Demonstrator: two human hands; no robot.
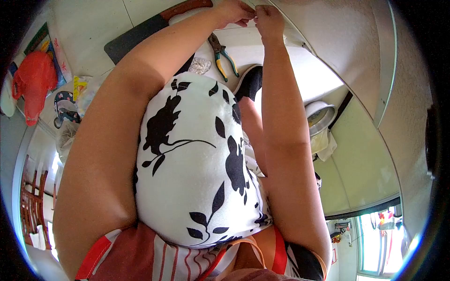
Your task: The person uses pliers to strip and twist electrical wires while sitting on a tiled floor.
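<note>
Both hands meet at the top edge of the head view, fingertips almost touching. My left hand (233,13) is closed in a pinch, and my right hand (269,21) is pinched just beside it. Something tiny and pale shows between the fingertips, too small to name. Below them, pliers (219,54) with teal and yellow handles lie on the pale floor. A cleaver (140,38) with a dark blade and brown handle lies left of my left hand, partly behind my left forearm. White cloth with black leaf patterns (187,164) covers my lap.
A black shoe (250,83) stands below the pliers. At the right is a metal bowl (320,117) beside a pale green panel (361,159). A red plastic bag (35,82) hangs at the left. Wooden chairs (33,201) show at the lower left.
</note>
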